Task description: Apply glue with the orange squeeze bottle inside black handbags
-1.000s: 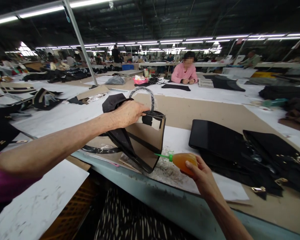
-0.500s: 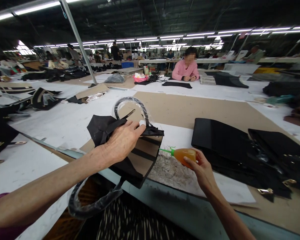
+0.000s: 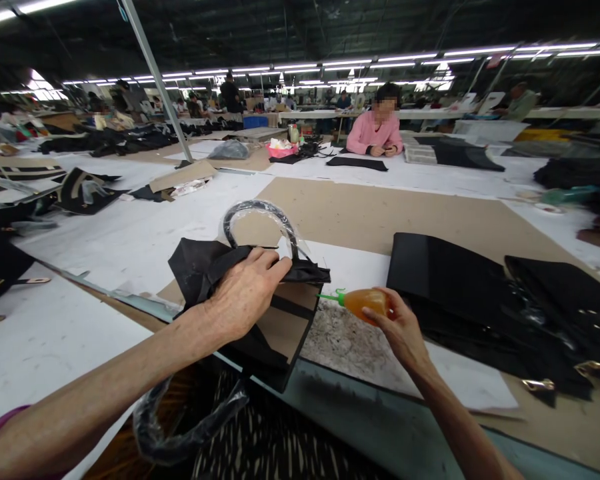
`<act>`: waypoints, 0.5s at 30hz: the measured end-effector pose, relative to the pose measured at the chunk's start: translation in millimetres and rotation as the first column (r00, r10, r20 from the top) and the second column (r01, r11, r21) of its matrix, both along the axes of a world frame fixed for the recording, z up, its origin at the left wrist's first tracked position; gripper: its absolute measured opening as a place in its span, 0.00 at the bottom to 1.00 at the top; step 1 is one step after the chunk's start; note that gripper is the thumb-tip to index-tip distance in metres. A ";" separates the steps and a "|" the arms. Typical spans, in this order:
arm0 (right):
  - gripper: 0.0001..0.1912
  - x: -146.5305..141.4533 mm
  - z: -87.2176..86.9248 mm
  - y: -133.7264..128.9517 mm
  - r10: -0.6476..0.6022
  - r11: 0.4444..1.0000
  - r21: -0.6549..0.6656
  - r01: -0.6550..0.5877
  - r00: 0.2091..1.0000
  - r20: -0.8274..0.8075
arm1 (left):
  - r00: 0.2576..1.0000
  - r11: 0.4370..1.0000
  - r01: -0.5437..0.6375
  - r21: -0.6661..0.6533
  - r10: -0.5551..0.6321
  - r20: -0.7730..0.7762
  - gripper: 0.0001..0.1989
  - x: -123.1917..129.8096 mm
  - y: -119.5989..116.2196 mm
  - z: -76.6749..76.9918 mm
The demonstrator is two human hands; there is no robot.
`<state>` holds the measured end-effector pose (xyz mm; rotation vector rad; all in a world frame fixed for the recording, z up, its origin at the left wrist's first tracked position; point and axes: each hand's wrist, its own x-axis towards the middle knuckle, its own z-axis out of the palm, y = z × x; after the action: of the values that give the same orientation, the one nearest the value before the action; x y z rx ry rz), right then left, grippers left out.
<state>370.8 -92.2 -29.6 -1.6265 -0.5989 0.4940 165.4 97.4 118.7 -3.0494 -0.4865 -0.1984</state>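
Note:
My left hand (image 3: pixel 247 290) is closed on the black fabric along the upper edge of a black bag (image 3: pixel 285 323) with tan panels. One plastic-wrapped handle (image 3: pixel 260 207) arches up behind that hand; another wrapped handle (image 3: pixel 180 433) hangs below the table edge. In my right hand (image 3: pixel 397 327) is a squeeze bottle (image 3: pixel 367 303) of amber liquid, its green nozzle pointing left. The nozzle tip is at the right edge of the bag, near the top; whether it touches is unclear.
Folded black pieces (image 3: pixel 445 287) with metal clasps lie at the right. Further black pieces (image 3: pixel 87 193) are on the left. Across the table, a person in pink (image 3: pixel 375 133) leans on it near a pink container (image 3: pixel 281 150). A slanted metal pole (image 3: pixel 157 77) stands back left.
The bag's lower part has dropped slightly, and the lower handle hangs lower. The bottle has moved slightly left and up with my right hand. The view has shifted a little.

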 end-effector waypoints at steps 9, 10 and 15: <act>0.24 -7.3 1.7 -8.4 0.060 0.997 -0.040 -0.062 0.997 -0.043 | 0.999 1.000 0.013 0.001 -0.013 0.048 0.18 -7.6 -1.7 -7.4; 0.24 -7.5 1.6 -9.0 0.066 0.997 -0.042 -0.069 0.996 -0.052 | 0.999 1.000 0.013 0.000 -0.013 0.051 0.18 -8.5 -2.2 -7.6; 0.23 -7.8 0.2 -11.8 0.083 0.996 -0.028 -0.087 0.989 -0.121 | 0.995 1.000 0.026 0.015 -0.027 0.091 0.18 -13.5 -6.7 -9.7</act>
<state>363.0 -104.0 -29.4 -1.5952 -0.5746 0.6630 151.9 90.8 109.1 -3.0448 -0.4482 -0.3424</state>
